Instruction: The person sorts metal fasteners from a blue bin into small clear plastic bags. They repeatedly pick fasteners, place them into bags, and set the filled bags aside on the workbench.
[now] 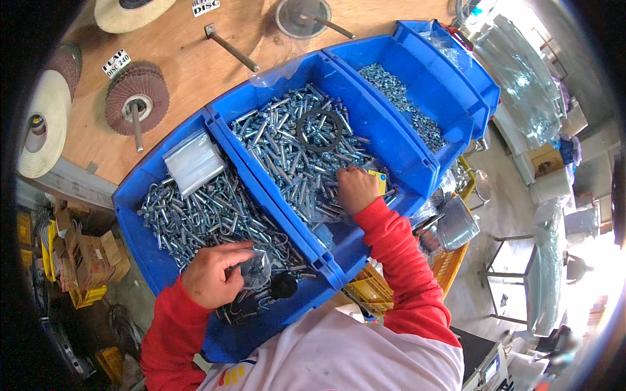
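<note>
Below the ring (319, 148), the right hand (358, 189) curled over bolts (287, 163), left hand (212, 276) against plastic (258, 271) — holds unclear; tangled bolts risked spilling.

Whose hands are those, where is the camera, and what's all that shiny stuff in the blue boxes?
There is no robot here, just a person with two bare hands and red sleeves. The camera is worn on their head and looks down. Its very wide lens makes straight edges look bent.

The blue bins hold lots of shiny metal pieces, some of them long and some curved like hooks. A black ring lies on top of one pile.

The left hand is over the nearest bin, with clear plastic at its fingers. The right hand reaches into the next bin. Its fingertips are hard to see, so I can't tell whether it holds anything.

Behind the bins, discs hang on a wooden board.
</note>
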A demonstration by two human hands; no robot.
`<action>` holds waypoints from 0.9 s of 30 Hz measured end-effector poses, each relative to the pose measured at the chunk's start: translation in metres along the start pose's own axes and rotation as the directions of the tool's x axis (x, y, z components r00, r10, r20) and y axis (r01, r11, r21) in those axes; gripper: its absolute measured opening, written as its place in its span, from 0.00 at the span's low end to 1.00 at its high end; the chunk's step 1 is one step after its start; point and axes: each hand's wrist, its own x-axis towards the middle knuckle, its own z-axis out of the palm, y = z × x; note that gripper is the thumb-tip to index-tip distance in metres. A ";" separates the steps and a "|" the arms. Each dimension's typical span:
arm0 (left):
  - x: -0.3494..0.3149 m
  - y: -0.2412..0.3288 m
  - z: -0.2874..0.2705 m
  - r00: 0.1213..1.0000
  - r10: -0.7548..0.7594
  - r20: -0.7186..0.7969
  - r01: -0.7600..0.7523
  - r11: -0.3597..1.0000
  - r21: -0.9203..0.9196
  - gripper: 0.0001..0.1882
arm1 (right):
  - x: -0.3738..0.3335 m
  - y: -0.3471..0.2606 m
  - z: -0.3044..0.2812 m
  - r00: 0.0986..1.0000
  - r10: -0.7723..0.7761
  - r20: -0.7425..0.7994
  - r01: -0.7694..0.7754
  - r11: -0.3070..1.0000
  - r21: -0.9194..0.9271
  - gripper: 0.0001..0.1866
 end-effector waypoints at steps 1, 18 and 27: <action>-0.002 -0.002 0.000 0.999 -0.034 0.013 0.034 0.999 0.004 0.20 | 0.001 0.000 0.001 0.999 0.047 0.028 -0.048 0.998 0.044 0.07; -0.005 -0.006 0.002 0.983 0.150 -0.107 -0.153 0.988 -0.015 0.19 | -0.046 -0.051 -0.089 0.972 0.234 0.006 -0.085 0.327 0.941 0.08; -0.009 -0.006 0.004 0.994 0.101 -0.040 -0.105 0.986 -0.130 0.22 | -0.064 -0.159 -0.108 0.963 -0.266 -0.031 0.146 0.425 0.893 0.11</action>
